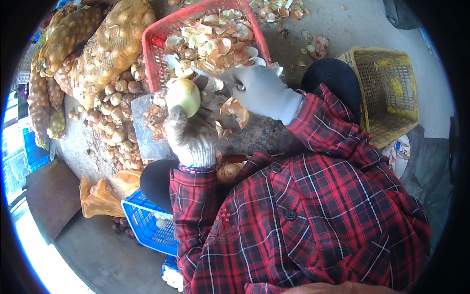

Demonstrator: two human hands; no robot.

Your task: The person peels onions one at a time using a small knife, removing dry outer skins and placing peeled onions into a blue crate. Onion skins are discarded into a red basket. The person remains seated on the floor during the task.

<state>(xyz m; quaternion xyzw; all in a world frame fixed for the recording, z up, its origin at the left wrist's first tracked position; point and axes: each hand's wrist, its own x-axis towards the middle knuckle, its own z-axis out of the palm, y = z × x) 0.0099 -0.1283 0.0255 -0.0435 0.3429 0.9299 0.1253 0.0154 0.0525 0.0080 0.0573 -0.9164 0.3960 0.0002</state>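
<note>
My left hand (191, 134), in a soiled white knit glove, holds a peeled pale onion (183, 97) upright in its fingers. In a grey glove, my right hand (257, 90) is closed around a small knife (200, 72), whose blade points left, just above the onion. Both hands are over the near edge of a red plastic crate (148, 55) heaped with onion skins (216, 40). Below them lies a dark, dirty board (253, 137) with loose brown skins (235, 110) on and above it. The knife's handle is hidden in my right hand.
Unpeeled onions (117, 121) lie in a pile at left, beside full mesh sacks (114, 44). A yellow crate (389, 88) stands at right. A blue crate (150, 235) with some peeled onions sits at lower left, near an orange mesh bag (99, 198).
</note>
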